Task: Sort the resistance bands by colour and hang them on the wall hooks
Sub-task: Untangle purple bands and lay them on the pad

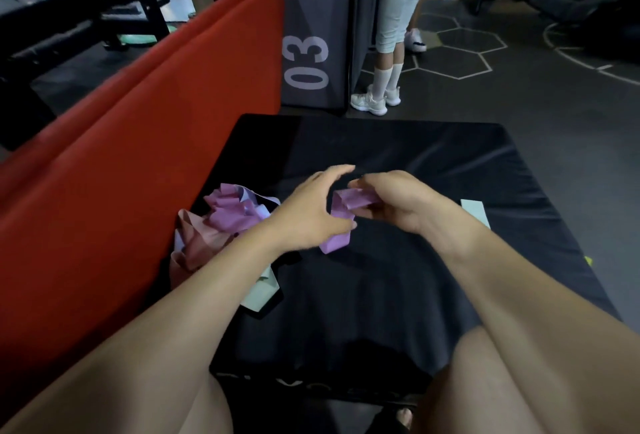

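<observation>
Your right hand [398,203] pinches a folded purple stretchy band [341,218] mid black padded box [398,295]; your left hand [311,211] curls loosely open beside it. Pull it flat, away from the left-edge pile [221,222].

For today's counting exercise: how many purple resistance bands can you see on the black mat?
2, perhaps more hidden. One purple band is held between both hands at the mat's middle; another purple band lies crumpled atop the pile of bands at the mat's left edge.

We are looking over a black padded box [398,295] lying beside red upholstered mats [138,163]; a grey block marked "03" [308,62] is standing behind, a person in white trainers [377,101] next to it.
</observation>
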